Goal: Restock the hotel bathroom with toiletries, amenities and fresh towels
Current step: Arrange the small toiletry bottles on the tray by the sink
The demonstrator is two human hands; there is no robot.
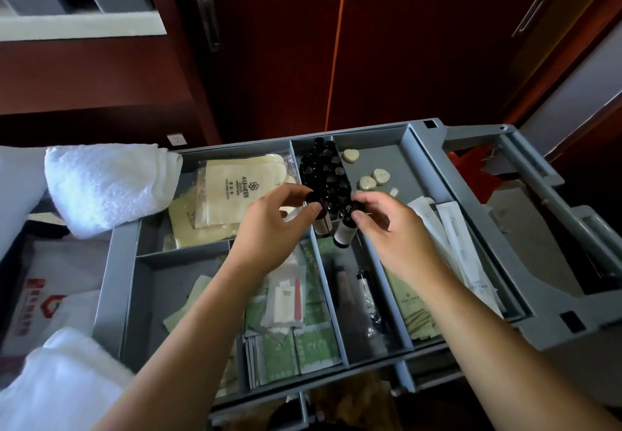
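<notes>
Watching through the head view, I see both hands working at the near end of the bottles point(324, 174), a tight block of dark, black-capped ones standing in a narrow slot of the tray point(111, 282). The right hand point(390, 228) pinches one bottle point(342, 236) by its cap between thumb and fingertips. It hangs tilted, clear of the block, with its base just above the slot nearer me. The left hand point(279, 228) pinches the cap of a second bottle point(311, 196) at the block's near left corner, and I cannot tell whether that one is lifted or standing. My main worry is the grip. A hold on a small smooth cap alone gives little control, so the hanging bottle could swing, slip and drop into the slot under it, or knock against the divider. If a cap is loose, the pull could unscrew it and let the contents spill. The block is also packed close, so drawing one out at an angle could drag or tip its neighbours, and a toppled row might go over the low wall toward the soaps point(367, 181) in the next slot. With both hands pinching, neither is free to steady the block.
</notes>
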